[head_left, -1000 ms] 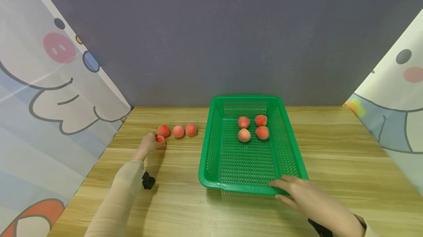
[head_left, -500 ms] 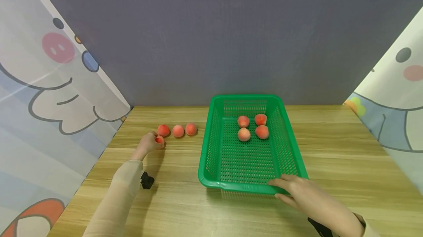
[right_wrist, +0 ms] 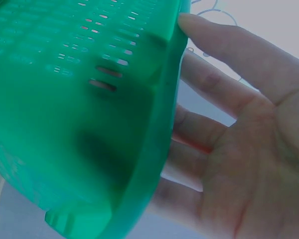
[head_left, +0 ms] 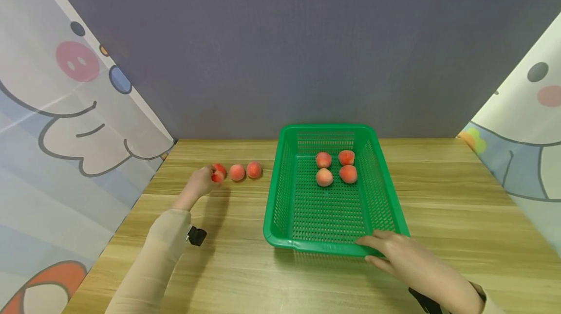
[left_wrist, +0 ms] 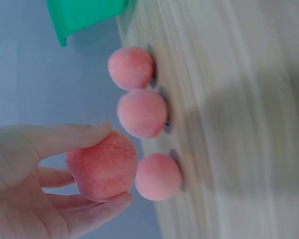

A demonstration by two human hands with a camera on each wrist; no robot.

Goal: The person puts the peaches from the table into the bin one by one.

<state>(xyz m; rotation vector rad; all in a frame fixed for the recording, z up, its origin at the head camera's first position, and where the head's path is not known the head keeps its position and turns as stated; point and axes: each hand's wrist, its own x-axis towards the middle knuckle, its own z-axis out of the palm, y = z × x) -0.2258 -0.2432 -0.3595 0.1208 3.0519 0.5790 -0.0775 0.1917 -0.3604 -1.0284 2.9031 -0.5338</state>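
Note:
My left hand (head_left: 198, 183) holds a red peach (left_wrist: 103, 167) between thumb and fingers, lifted a little off the table at the left. In the left wrist view three more peaches lie behind it, among them a middle peach (left_wrist: 142, 113) and a lower peach (left_wrist: 159, 177). My right hand (head_left: 401, 253) grips the near right corner of a green plastic basket (head_left: 324, 247), thumb and fingers on either side of the rim (right_wrist: 162, 114). Several peaches sit together inside the basket, toward its back, one of them a paler peach (head_left: 324, 177).
The wooden table (head_left: 456, 197) carries everything and meets a grey panel (head_left: 280, 51) at the back. Cartoon-printed sheets (head_left: 52, 134) border it left and right. The basket's raised wall lies between the row of peaches and those inside.
My left hand has lifted the peach up from the table and slightly away from me, so it now overlaps the leftmost peach of the row. My right hand stays at the basket rim.

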